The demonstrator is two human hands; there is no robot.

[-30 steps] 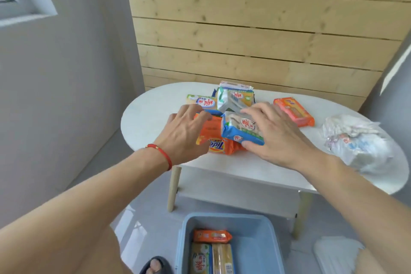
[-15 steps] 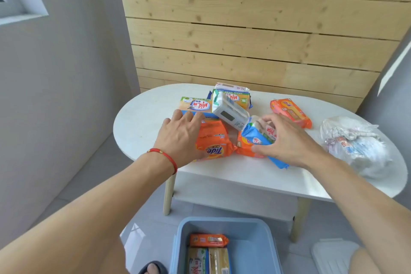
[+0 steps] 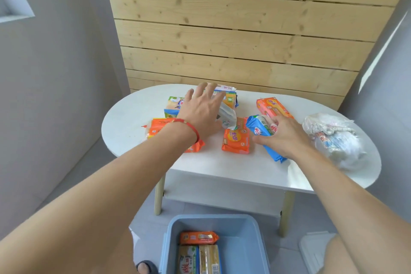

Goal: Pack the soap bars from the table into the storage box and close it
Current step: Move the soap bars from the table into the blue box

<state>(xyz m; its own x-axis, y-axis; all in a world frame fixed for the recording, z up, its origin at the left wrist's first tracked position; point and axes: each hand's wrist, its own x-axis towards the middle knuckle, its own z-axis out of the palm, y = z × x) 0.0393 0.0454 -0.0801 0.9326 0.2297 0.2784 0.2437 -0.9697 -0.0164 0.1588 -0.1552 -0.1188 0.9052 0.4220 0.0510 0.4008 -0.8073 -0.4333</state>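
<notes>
Several wrapped soap bars lie on the white oval table (image 3: 255, 167). My right hand (image 3: 282, 135) grips a blue-wrapped soap pack (image 3: 260, 131) near the table's middle right. My left hand (image 3: 202, 111), fingers spread, reaches over a white-wrapped soap bar (image 3: 226, 118) at the back of the pile; whether it touches is unclear. An orange bar (image 3: 236, 141) lies between my hands, another orange Tide pack (image 3: 159, 129) sits under my left wrist, and a third orange pack (image 3: 272, 108) lies at the back right. The blue storage box (image 3: 249, 247) stands on the floor below, with three bars (image 3: 199, 251) inside.
A crumpled white plastic bag (image 3: 333, 138) sits on the table's right end. A white lid (image 3: 313, 253) lies on the floor right of the box. A wooden slat wall stands behind the table. A sandalled foot (image 3: 144, 268) shows left of the box.
My right hand has pulled the blue pack off the pile toward the right. My left hand has left the orange Tide pack and moved back over the white-wrapped bar.
</notes>
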